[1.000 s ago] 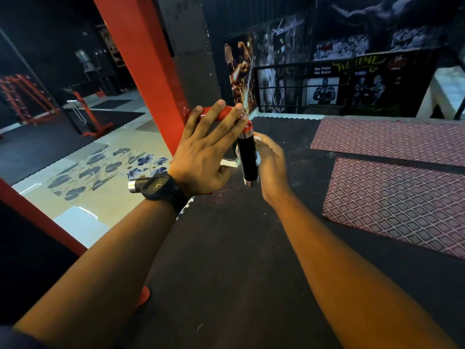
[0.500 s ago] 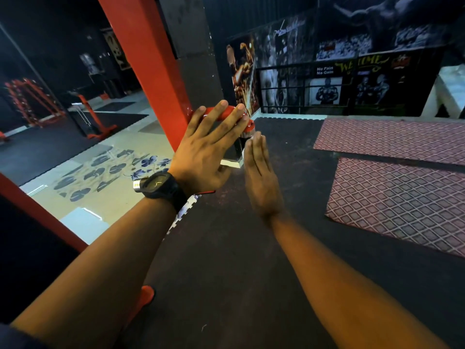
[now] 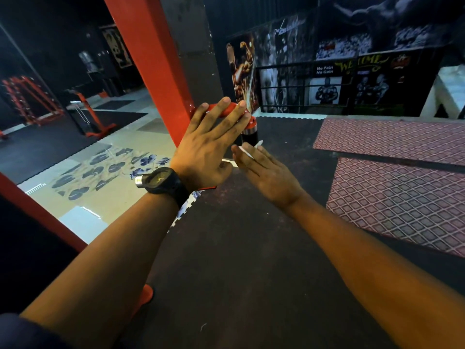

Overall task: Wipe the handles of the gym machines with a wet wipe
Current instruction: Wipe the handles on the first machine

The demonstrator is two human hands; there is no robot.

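Handle (image 3: 249, 139) black grip, chrome collar, mostly hidden; left hand (image 3: 208, 147) flat on red bar (image 3: 222, 109), fingers straight; right hand (image 3: 266, 172) fingers straight, thin white wipe (image 3: 246, 152) against them

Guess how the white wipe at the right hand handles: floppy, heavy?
Likely floppy and light: the wipe shows only a thin white edge against the right hand. Probably wraps the handle easily; wetness cannot be seen.

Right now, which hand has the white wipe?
The right hand: the wet wipe lies against its straight fingers. The left hand, wearing the watch, rests on the red bar.
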